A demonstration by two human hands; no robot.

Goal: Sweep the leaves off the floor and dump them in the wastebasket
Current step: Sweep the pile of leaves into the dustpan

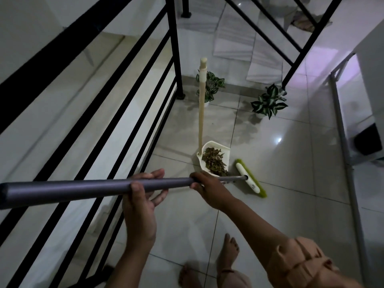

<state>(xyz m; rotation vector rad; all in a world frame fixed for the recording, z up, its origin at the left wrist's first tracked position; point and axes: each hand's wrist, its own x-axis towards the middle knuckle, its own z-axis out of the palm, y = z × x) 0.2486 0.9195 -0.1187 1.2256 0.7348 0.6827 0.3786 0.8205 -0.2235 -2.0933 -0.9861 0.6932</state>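
Fingers (135,187) of both hands clamp the broom handle (83,189) above glossy floor tiles (280,163) beside black railing (145,80).

Floor (270,163) — glossy pale tiles with thin grout lines. Standing on it: cream dustpan (214,161) with upright handle, holding a heap of dry leaves (214,164); green-bristled broom head (250,177) just beside the pan's right edge; two small potted plants, one (209,86) behind the handle, another (269,101) further right; black railing posts (176,48); two bare feet (227,252) — near edge.
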